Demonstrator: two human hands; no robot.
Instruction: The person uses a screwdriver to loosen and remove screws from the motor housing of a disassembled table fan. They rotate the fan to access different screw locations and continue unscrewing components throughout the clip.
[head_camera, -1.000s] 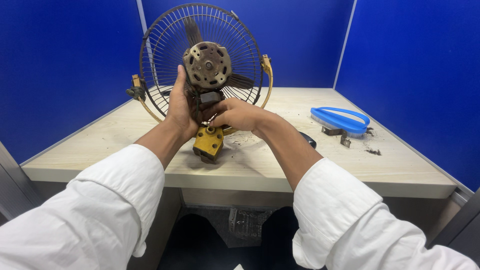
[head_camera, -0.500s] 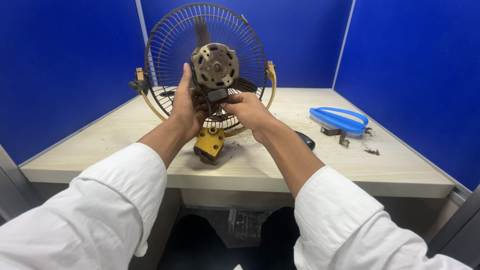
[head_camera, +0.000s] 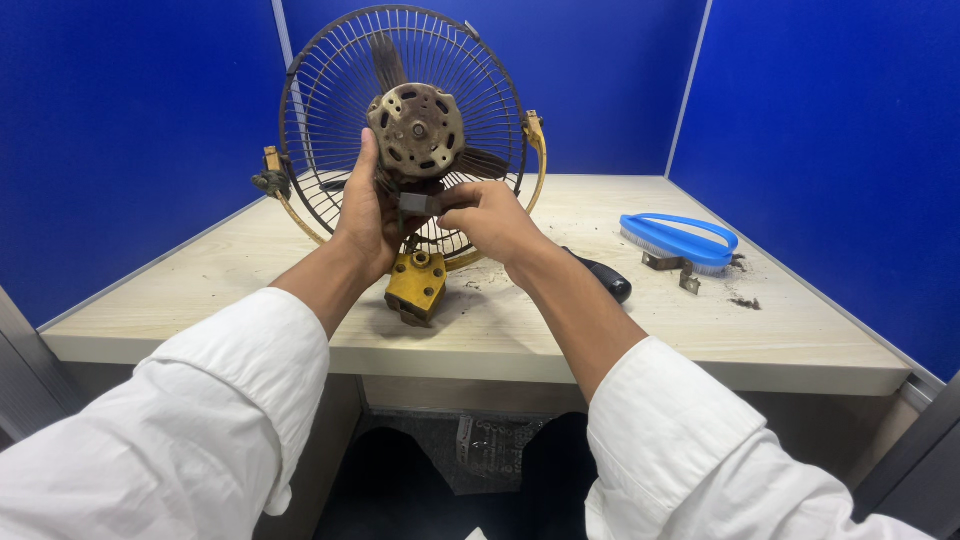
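White sleeves lead up to both hands at the middle of the table (head_camera: 300, 300). The left hand (head_camera: 365, 215) wraps the old fan (head_camera: 410, 140) from behind its motor housing, fingers clamped on it — the right hand (head_camera: 490, 220) pinches a small dark part just beneath the motor. The fan's yellow base (head_camera: 417, 285) rests on the table. Farther right lie a black handle (head_camera: 600, 275) and a blue brush (head_camera: 680, 240).

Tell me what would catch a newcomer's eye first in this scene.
An old rusty fan with a round wire guard and a bare, corroded motor housing stands at the centre of the pale wooden table, gripped by the left hand and right hand. To the right lies a blue plastic scrubbing brush, against deep blue partition walls.
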